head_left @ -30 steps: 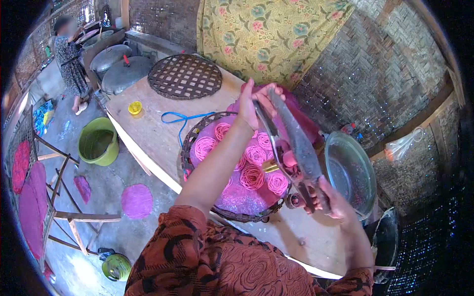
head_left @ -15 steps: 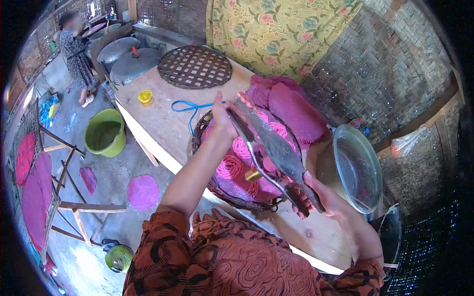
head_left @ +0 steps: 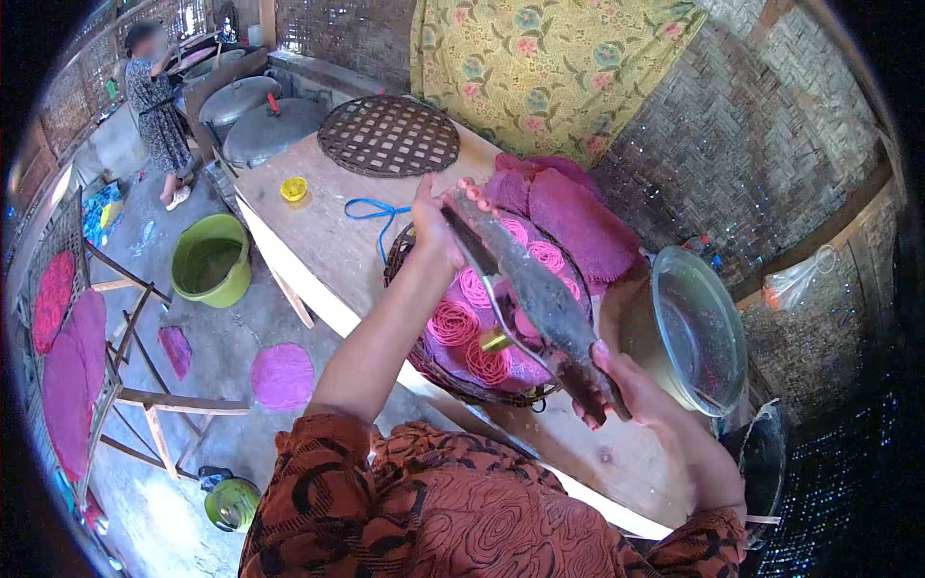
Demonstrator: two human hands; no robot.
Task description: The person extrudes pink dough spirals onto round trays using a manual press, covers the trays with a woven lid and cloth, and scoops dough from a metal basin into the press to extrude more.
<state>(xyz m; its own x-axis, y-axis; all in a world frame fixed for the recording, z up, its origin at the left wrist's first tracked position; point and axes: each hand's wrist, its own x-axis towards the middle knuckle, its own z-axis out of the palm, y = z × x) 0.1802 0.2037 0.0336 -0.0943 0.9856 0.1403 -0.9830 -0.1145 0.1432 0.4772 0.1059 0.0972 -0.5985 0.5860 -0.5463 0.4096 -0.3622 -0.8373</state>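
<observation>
A long, dark hand-held noodle press (head_left: 541, 289) slants over the round basket, with a brass cylinder (head_left: 495, 340) under it. My left hand (head_left: 436, 231) is closed around its far end, some fingertips showing on the far side. My right hand (head_left: 631, 380) grips the near end, squeezing the two handles. Below the cylinder lies a coil of pink noodle strands (head_left: 488, 364). Several other pink coils, such as one noodle nest (head_left: 451, 324), rest on a pink cloth in the basket (head_left: 424, 371). The press hides part of the basket.
On the wooden table (head_left: 371, 275) are a woven tray (head_left: 388, 135), a yellow cup (head_left: 294, 189), a blue strap (head_left: 381, 208) and pink cloths (head_left: 583, 222). A clear tub (head_left: 699, 328) stands right. A person (head_left: 159, 106) stands by lidded pots (head_left: 275, 130); a green bucket (head_left: 210, 260) is on the floor.
Pink strands under the brass cylinder have grown from a thin bunch into a fuller coil. Both hands stay on the press. The view has shifted slightly.
</observation>
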